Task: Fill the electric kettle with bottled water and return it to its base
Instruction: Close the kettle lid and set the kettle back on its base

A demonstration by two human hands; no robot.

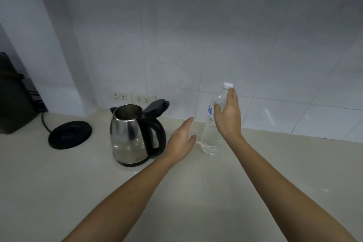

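Note:
A steel electric kettle (128, 135) with a black handle stands on the counter, its black lid (156, 108) flipped open. Its round black base (70, 134) lies apart to the left, with a cord running back. A clear water bottle (211, 139) with a white cap (228, 84) stands upright to the right of the kettle. My right hand (227, 116) is open, fingers spread, right in front of the bottle's upper half; whether it touches the bottle I cannot tell. My left hand (181, 139) is open and empty between the kettle's handle and the bottle.
The pale counter (196, 192) meets a white tiled wall with two sockets (133, 98) behind the kettle. A dark appliance (13, 100) stands at the far left.

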